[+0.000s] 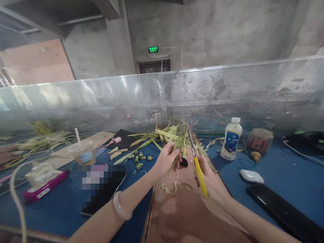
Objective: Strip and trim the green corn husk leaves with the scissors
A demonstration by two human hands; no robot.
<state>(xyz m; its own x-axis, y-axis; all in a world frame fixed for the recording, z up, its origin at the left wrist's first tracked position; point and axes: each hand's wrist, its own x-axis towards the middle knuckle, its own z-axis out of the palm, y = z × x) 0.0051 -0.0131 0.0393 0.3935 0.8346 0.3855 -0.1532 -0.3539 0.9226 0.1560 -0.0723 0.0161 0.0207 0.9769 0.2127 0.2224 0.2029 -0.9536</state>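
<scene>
Closed fingers of my left hand (168, 160) pinch a green leaf strip (182, 139) that stands up above the board. My right hand (206, 173) is wrapped round a yellow-handled tool (199, 177) with a long, thin metal end; its exact kind is unclear. The metal end points up and away, close beside the leaf strip. Just beyond both hands lies a heap of pale green leaf strips (168, 134). A small black object (184, 162) shows between the hands, partly hidden. A curled pale strip (170, 190) lies on the brown board (184, 216) below.
On the right are a bottle (231, 140), lidded jar (260, 140), white case (251, 176) and black phone-like object (280, 209). To the left are small green pieces (139, 160), a drink cup (84, 153) and magenta power strip (45, 185). A perforated metal panel (113, 104) stands behind.
</scene>
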